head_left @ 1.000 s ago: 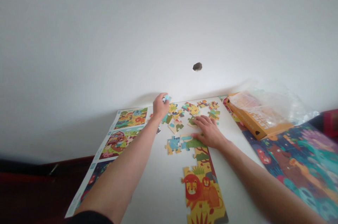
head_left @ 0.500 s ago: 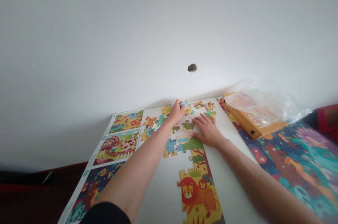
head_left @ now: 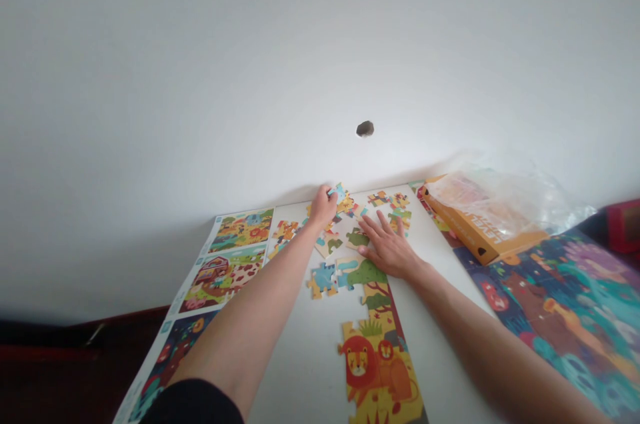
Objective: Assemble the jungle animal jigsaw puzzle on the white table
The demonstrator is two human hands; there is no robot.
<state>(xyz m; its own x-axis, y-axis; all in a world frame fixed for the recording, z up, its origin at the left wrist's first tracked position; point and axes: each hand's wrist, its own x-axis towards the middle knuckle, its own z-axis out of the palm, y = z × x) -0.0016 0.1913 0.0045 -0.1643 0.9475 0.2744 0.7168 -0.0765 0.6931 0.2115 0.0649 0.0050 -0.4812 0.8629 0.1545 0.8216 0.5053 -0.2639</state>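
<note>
My left hand (head_left: 323,207) pinches a blue and yellow puzzle piece (head_left: 342,197), lifted near the wall at the far side of the table. Fingers spread, my right hand (head_left: 387,245) rests among loose pieces, its fingertips by a green puzzle piece (head_left: 357,237). Just below it lie a joined tree section (head_left: 369,272) and a blue puzzle piece (head_left: 324,278). Nearer to me, the joined strip with a red-maned lion (head_left: 360,361) runs along the right. Several loose pieces around my left hand are partly hidden by it and the forearm.
A printed picture sheet (head_left: 243,230) lies on the left of the white table (head_left: 305,357). At the right stand an orange box (head_left: 465,231) and crumpled clear plastic (head_left: 520,201), beside a dark, colourful puzzle picture (head_left: 560,304). A wall (head_left: 250,77) closes off the far side.
My left hand has moved slightly left with the blue and yellow piece, which now shows more fully. The fingers of my right hand have spread a little wider.
</note>
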